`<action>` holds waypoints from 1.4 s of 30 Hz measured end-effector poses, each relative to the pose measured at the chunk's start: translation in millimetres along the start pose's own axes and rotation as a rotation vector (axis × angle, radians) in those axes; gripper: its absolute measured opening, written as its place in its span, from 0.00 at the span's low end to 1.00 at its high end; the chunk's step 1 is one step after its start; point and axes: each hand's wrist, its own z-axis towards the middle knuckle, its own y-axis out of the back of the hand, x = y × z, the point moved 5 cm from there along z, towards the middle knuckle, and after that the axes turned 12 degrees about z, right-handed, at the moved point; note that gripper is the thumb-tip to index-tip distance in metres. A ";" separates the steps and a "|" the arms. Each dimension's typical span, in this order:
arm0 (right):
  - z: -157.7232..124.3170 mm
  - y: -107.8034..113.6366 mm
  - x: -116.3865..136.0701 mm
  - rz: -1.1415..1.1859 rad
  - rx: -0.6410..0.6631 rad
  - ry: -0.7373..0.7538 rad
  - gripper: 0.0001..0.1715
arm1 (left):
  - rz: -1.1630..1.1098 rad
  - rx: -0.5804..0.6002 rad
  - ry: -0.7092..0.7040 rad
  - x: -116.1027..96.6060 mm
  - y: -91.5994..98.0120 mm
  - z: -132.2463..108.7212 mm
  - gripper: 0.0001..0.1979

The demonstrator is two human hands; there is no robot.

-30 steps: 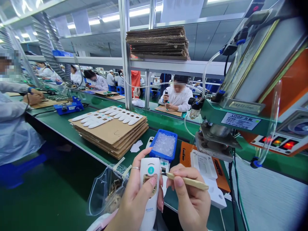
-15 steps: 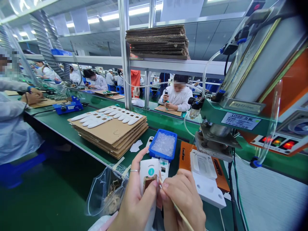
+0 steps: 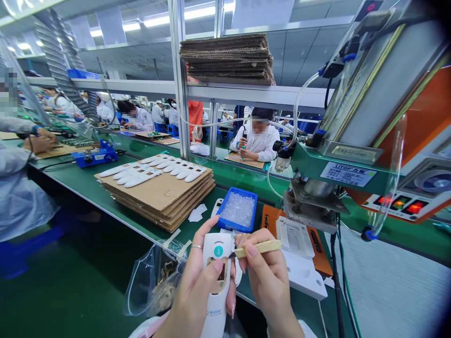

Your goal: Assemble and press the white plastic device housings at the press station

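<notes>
the near edge of the bench (image 3: 66, 176) is blocked at the left by a stack of cardboard (image 3: 158, 197) and at the right by a press (image 3: 317, 202) overhanging a white jig (image 3: 299, 253). a narrow bare strip is left between them, partly taken by a blue tray (image 3: 237, 210). a plastic bag (image 3: 155, 277) is seen hanging off the edge beside the left hand (image 3: 197, 291).

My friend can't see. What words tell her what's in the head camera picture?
A person's left hand holds a white handheld device while the right hand holds a wooden-handled tool to it, above a green workbench.
</notes>
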 end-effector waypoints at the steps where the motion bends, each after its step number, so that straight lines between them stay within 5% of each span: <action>1: 0.0 -0.7 -0.9 0.014 0.013 -0.018 0.08 | -0.012 0.010 -0.001 1.7 0.1 1.2 0.37; 3: -2.2 -2.1 0.9 -0.056 0.039 0.018 0.07 | -0.023 0.011 0.011 4.5 0.8 3.6 0.37; 7: -15.1 -10.0 18.7 -0.422 0.124 0.381 0.07 | -0.033 -0.070 0.046 3.7 3.6 5.4 0.38; 10: -21.5 -10.3 28.7 -0.477 0.104 0.549 0.10 | -0.033 -0.087 0.059 0.7 3.3 5.3 0.42; 42: -18.2 -4.3 19.8 -0.508 0.098 0.459 0.09 | 0.024 -0.067 0.078 -0.4 1.1 3.7 0.44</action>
